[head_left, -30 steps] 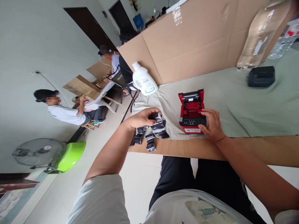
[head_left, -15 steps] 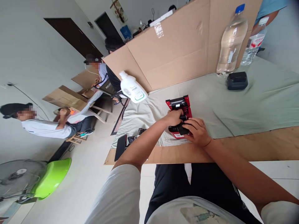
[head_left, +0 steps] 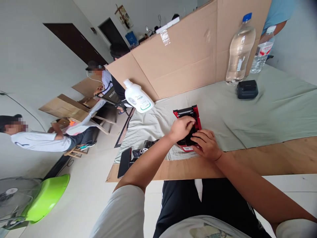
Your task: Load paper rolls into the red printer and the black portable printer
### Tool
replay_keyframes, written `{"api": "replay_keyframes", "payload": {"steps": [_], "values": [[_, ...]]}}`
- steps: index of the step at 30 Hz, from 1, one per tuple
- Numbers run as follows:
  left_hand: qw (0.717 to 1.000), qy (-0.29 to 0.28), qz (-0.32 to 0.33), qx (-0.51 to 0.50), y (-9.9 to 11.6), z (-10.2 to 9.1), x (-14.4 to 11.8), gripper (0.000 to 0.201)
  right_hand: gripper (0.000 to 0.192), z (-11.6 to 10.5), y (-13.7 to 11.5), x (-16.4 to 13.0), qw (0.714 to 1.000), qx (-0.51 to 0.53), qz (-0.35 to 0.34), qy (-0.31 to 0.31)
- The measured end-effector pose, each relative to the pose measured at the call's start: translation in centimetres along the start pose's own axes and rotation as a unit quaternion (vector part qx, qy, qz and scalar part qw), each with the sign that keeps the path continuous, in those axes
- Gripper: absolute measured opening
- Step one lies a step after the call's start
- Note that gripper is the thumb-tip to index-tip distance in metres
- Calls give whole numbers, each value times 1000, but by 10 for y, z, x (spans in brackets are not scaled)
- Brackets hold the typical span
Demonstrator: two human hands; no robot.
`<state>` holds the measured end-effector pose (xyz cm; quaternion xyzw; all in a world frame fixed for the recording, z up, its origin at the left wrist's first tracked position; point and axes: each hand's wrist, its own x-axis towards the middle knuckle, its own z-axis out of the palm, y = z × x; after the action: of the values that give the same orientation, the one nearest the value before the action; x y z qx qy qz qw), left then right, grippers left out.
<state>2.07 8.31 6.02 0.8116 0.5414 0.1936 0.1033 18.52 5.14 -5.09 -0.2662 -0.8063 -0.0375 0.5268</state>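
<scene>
A small red and black printer [head_left: 188, 148] with its lid [head_left: 185, 110] raised stands on the cloth before me. Over the opened middle of it is my left hand [head_left: 182, 127], thumb and fingertips pinched together; whatever lies between them is too small or hidden to make out. My right hand [head_left: 207, 143] grips the near right side of the printer, fingers across its black part and thumb at the front. Both hands cover much of the inside.
Left of the printer lie a dark phone [head_left: 124, 163] and several black-wrapped items [head_left: 137, 153]. A white jug [head_left: 138, 97] stands by the cardboard partition [head_left: 185, 56]. Farther right are a large bottle [head_left: 240, 49], a smaller bottle [head_left: 263, 51] and a black case [head_left: 247, 89]. Other people sit leftward.
My left hand has lifted slightly from inside the printer and its fingers have closed into a pinch. The right hand stays on the printer. The whole view has shifted slightly.
</scene>
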Motion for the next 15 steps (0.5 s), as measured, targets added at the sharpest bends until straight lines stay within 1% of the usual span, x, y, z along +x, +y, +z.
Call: {"api": "replay_keyframes", "payload": {"steps": [2,3,4,6,8,11,15], "values": [[992,121,22,-4,-2,-7,-2,29,18,-1,-1,1,1000,-6,-12,11],[987,161,18,10,-5,-10,-2,33,17,-2,-2,2,1000,-9,-20,17],[983,180,6,27,-9,-10,-2,38,16,-2,-2,2,999,-11,-30,23],[984,171,-24,54,-16,-8,-3,47,15,-4,-4,3,998,-13,-51,31],[985,155,-37,68,-20,-1,-12,52,15,-5,-6,3,997,-11,-67,35],[983,168,-11,72,-18,11,-41,56,14,-5,-7,3,997,-11,-66,38],[982,176,32,62,-14,32,-81,55,16,-1,-6,1,998,-21,-32,44]]}}
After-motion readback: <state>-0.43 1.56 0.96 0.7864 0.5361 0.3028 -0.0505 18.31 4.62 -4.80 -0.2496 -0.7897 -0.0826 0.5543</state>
